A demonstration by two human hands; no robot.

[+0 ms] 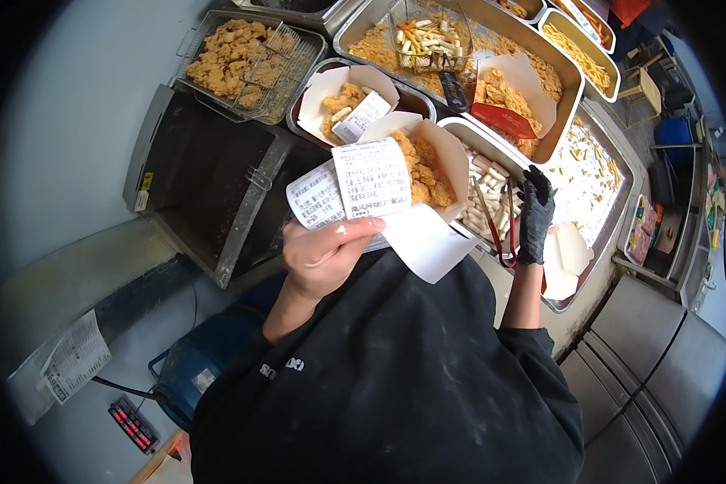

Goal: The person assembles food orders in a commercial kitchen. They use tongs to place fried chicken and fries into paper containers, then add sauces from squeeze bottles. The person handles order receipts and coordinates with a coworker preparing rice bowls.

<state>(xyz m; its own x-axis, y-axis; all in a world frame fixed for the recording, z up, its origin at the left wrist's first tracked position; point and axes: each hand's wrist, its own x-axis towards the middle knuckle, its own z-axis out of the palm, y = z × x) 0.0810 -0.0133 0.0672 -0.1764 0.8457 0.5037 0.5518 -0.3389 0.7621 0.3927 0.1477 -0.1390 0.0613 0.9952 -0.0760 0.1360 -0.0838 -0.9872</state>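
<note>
My left hand (pixel 327 254) is bare and pinches several printed paper receipts (pixel 375 179) between thumb and fingers. One blank length of paper (pixel 427 242) curls down toward my black top. Behind the receipts stands an open paper box (pixel 452 157) of fried chicken (pixel 429 177), partly covered by them. My right hand (pixel 536 216), in a black glove, is by the right edge of a metal tray holding white stick-shaped pieces (pixel 486 173). Its fingers are loosely bent and apart, with nothing seen in them. Red-handled tongs (pixel 508 242) lie in that tray, just left of the glove.
Another chicken box (pixel 315 95) with a receipt on it stands farther back. A red-flapped box (pixel 544 97) sits in a large crumb-filled tray (pixel 573 68), beside a wire basket (pixel 431 60) of sticks. Fried chicken fills a rack basket (pixel 238 56) at far left, behind a dark fryer-like vat (pixel 210 177).
</note>
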